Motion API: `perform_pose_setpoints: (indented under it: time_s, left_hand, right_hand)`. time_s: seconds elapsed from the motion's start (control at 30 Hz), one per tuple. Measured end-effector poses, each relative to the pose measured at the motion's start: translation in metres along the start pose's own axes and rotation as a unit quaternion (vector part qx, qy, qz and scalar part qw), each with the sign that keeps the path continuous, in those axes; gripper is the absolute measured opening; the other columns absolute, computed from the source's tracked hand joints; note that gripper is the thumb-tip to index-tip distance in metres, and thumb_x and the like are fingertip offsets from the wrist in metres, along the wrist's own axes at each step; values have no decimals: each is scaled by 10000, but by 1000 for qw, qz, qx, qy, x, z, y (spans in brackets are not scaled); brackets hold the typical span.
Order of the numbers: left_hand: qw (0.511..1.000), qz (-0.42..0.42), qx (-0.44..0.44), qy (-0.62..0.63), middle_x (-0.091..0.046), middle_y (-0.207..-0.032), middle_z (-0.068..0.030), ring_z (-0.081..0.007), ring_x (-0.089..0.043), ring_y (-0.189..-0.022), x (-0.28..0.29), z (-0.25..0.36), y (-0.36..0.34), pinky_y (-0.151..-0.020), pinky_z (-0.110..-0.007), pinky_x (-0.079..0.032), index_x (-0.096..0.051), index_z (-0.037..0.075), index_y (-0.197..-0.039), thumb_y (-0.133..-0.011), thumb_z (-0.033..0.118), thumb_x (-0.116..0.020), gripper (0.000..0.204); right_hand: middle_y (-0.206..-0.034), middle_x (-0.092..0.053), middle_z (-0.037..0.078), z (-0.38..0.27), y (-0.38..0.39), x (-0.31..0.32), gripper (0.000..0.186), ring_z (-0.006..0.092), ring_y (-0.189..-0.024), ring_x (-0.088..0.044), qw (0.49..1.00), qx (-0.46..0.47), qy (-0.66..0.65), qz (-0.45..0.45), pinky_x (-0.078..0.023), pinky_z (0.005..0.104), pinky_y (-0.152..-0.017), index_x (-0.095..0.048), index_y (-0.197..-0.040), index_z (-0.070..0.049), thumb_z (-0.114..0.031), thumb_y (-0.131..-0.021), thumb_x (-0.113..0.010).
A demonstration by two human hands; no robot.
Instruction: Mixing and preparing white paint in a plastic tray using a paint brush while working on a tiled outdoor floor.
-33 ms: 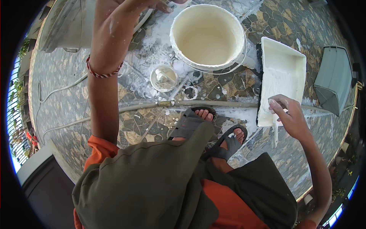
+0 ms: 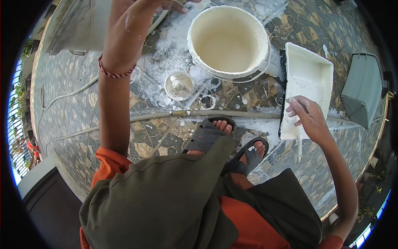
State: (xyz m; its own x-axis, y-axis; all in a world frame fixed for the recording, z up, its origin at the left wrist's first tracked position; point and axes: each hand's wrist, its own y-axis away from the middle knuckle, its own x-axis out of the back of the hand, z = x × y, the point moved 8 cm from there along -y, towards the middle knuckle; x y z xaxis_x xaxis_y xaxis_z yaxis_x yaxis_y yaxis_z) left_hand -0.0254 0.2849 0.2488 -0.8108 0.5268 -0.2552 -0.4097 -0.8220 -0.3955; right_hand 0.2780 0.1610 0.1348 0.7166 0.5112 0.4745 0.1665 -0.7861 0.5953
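Over the lower end of a white paint tray [image 2: 311,68] hovers my right hand [image 2: 310,120], its fingers loosely bent and apart, with white smears and nothing visible in them. Below that hand, a thin white stick-like piece [image 2: 299,147] juts past the tray's near edge. My left hand [image 2: 166,6] reaches past the top edge; only part of it shows, so whatever it may hold is hidden. Right of it stands a large white bucket [image 2: 195,62], coated inside with cream-white paint, its wire handle lowered. A small tub [image 2: 167,89] with white stuff inside sits nearer me.
A grey hose [image 2: 232,112] crosses the stone paving in front of my sandalled feet [image 2: 246,159]. White spills [image 2: 178,45] surround the bucket. At the right lies a grey-green box-like container [image 2: 362,89]; a big translucent bin [image 2: 78,29] stands at the far left.
My right hand has shifted slightly left and up over the tray. My left forearm has moved a little to the right; the view itself has shifted slightly.
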Motion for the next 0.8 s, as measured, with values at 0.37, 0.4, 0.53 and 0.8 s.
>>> perform_pose_setpoints:
  time_s: [0.37, 0.4, 0.53, 0.8]
  left_hand:
    - [927, 153, 335, -71, -608, -1180, -103, -205, -584, -1066, 120, -134, 68, -902, -365, -475, -531, 42, -1296, -952, 558, -428, 629]
    - [925, 152, 340, -70, -608, -1180, -103, -205, -584, -1066, 115, -136, 66, -902, -365, -475, -531, 42, -1296, -952, 558, -428, 629]
    - [918, 132, 372, -48, -619, -1152, -88, -186, -588, -1034, 100, -143, 64, -913, -350, -451, -514, 49, -1326, -942, 630, -358, 714]
    - [931, 122, 344, -32, -626, -1154, -77, -183, -582, -1039, 86, -138, 59, -937, -341, -416, -498, 51, -1340, -913, 700, -294, 804]
  right_hand:
    - [-973, -594, 79, -13, -109, -43, 700, 182, -907, -565, 889, -14, -452, 78, -473, 349, -810, -563, -1129, -13, -657, -920, -385]
    - [-954, -597, 72, -13, -111, -44, 689, 177, -889, -568, 884, -18, -463, 66, -471, 343, -797, -570, -1105, -21, -659, -916, -389]
    - [-910, -604, 58, -14, -116, -46, 662, 171, -831, -579, 867, -24, -496, 47, -466, 328, -765, -585, -1062, -44, -664, -900, -417]
    - [-908, -617, 60, -28, -111, -47, 598, 142, -806, -590, 854, 38, -507, 108, -501, 302, -719, -591, -1103, 7, -526, -841, -663]
